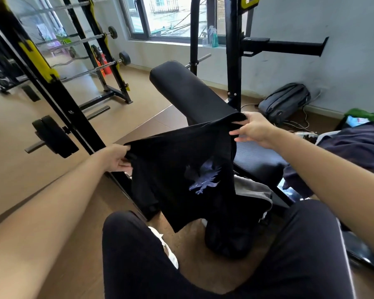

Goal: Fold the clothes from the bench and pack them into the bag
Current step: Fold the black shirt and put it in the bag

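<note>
- In front of the black padded weight bench (188, 93), a black fabric T-shirt with a pale violet eagle print (181, 152) is held stretched in the air above the knees.
- Its left upper edge is gripped by the left hand (119, 157), with the fingers curled round the cloth.
- Its right upper edge is pinched by the right hand (253, 128).
- A crumpled grey garment (250, 188) is partly covered by the hanging shirt.

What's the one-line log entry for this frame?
left hand: grips shirt edge | right hand: pinches shirt edge | shirt: spread in air, unfolded | bench: behind shirt
</note>
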